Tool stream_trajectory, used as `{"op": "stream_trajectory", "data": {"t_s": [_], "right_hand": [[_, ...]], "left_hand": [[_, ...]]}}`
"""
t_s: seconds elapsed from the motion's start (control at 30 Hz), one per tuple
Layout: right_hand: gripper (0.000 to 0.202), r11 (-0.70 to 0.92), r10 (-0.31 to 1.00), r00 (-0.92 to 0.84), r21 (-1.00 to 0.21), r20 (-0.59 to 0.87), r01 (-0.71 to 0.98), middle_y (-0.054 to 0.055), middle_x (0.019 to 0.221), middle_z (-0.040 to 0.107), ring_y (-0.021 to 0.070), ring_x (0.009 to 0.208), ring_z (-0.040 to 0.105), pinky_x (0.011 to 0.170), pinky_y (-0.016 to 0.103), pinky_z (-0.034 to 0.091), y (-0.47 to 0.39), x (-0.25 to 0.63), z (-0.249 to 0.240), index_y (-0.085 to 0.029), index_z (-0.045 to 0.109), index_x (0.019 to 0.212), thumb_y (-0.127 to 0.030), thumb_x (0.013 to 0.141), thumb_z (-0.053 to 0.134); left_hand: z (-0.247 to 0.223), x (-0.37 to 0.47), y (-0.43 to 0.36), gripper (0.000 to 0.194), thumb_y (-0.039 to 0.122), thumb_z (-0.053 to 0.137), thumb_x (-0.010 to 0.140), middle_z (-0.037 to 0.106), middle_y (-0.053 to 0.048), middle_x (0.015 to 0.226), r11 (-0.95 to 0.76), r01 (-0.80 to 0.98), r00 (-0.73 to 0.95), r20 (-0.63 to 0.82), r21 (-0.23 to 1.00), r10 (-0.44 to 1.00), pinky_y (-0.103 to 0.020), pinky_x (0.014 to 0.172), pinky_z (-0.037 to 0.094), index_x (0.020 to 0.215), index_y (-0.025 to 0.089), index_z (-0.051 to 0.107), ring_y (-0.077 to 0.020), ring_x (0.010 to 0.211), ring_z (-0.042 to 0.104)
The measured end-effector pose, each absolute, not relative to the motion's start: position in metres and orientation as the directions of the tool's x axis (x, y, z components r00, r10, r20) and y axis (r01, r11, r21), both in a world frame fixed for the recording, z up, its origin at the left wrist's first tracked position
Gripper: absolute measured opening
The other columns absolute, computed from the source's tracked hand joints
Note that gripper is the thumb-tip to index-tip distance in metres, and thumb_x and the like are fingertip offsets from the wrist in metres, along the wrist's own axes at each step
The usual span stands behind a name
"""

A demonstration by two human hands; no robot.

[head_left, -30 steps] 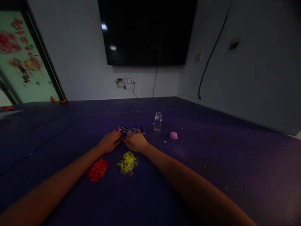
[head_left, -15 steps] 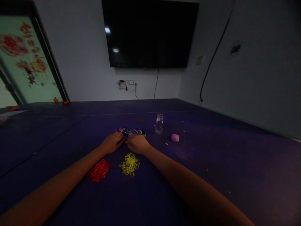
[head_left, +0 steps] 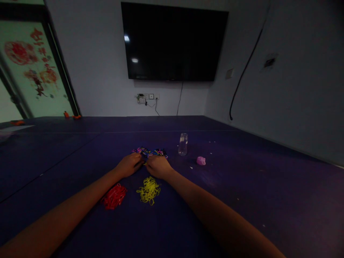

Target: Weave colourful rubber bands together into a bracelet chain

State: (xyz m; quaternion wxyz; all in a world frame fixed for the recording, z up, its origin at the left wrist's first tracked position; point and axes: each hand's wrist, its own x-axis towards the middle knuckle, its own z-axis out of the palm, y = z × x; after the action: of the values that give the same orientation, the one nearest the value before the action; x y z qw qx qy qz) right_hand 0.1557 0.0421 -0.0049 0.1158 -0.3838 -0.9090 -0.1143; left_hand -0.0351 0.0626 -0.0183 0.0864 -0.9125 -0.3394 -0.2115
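A loose pile of mixed-colour rubber bands (head_left: 157, 153) lies on the table just beyond my hands. My left hand (head_left: 130, 165) is at its near left side, fingers curled together and their tips mostly hidden. Close beside it, my right hand (head_left: 159, 167) is closed at the pile's near edge. A bit of yellow rubber band (head_left: 145, 164) shows at the right fingertips, in the small gap between the hands. Nearer to me are a heap of yellow rubber bands (head_left: 149, 190) and, below my left wrist, a heap of red rubber bands (head_left: 115, 196).
A clear glass or plastic jar (head_left: 183, 144) stands upright right of the pile. Beside it sits a small pink lump (head_left: 201, 161). White scraps dot the purple tabletop (head_left: 215, 200). Orange items (head_left: 76, 117) lie at the far left, and a television (head_left: 174, 43) hangs on the wall.
The whole view has shifted slightly down and to the right. My hands keep nearly the same place and pose at the pile, and the heaps look unchanged.
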Motion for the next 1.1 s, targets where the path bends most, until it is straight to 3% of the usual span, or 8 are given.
{"op": "stream_trajectory", "data": {"t_s": [0.73, 1.1], "right_hand": [[0.027, 0.659, 0.699, -0.657, 0.101, 0.283, 0.745, 0.014, 0.098, 0.068, 0.0214, 0.095, 0.062, 0.08, 0.028, 0.045, 0.0424, 0.1568, -0.0056, -0.01, 0.065, 0.096, -0.023, 0.091, 0.041], [0.031, 0.643, 0.703, -0.649, 0.129, 0.289, 0.755, 0.014, 0.099, 0.068, 0.0217, 0.094, 0.062, 0.077, 0.028, 0.045, 0.0409, 0.1568, -0.0042, -0.011, 0.065, 0.096, -0.024, 0.094, 0.038]], "left_hand": [[-0.0195, -0.0313, 0.0617, 0.017, 0.019, 0.042, 0.091, 0.058, -0.006, 0.079, -0.744, 0.669, 0.663, 0.455, -0.003, 0.595, -0.03, 0.069, 0.044, 0.078, 0.018, 0.054, -0.0194, 0.076, 0.056], [-0.0214, -0.0327, 0.0622, 0.015, 0.025, 0.042, 0.092, 0.06, -0.007, 0.085, -0.793, 0.607, 0.71, 0.478, -0.042, 0.518, -0.031, 0.073, 0.045, 0.088, 0.018, 0.055, -0.0202, 0.081, 0.057]]}}
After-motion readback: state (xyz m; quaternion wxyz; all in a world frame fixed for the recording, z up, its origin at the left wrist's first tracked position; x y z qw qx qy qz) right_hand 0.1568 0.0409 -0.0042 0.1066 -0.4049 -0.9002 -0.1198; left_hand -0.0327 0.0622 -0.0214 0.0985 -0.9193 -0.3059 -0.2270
